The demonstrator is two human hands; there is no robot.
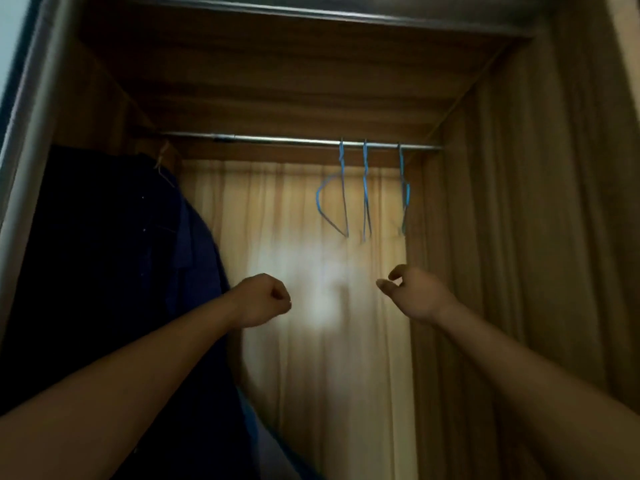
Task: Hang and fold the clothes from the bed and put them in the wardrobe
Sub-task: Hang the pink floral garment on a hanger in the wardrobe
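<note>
Head view: looks up into the open wardrobe [519, 237], both bare forearms raised in front of it.
Rail: a metal rail [277, 139] runs across the wardrobe under its wooden top.
Hung clothes: dark navy garments [121, 271] hang at the rail's left end against the left wall, one on a pale hanger whose hook shows just above the collar.
Spare hangers: three blue wire hangers hang bare at the rail's right end: the first hanger [343, 199], bent into a bow, the second hanger [366, 195] beside it, and the third hanger [404, 192] nearest the right wall.
Left hand: the left hand [265, 299] is balled into a fist with nothing in it, just beside the edge of the navy garments.
Right hand: the right hand [412, 294] has its fingers loosely curled, thumb and forefinger slightly apart, gripping nothing, below the blue hangers and clear of them.
Back panel: pale, with a bright patch of light between the two hands.
</note>
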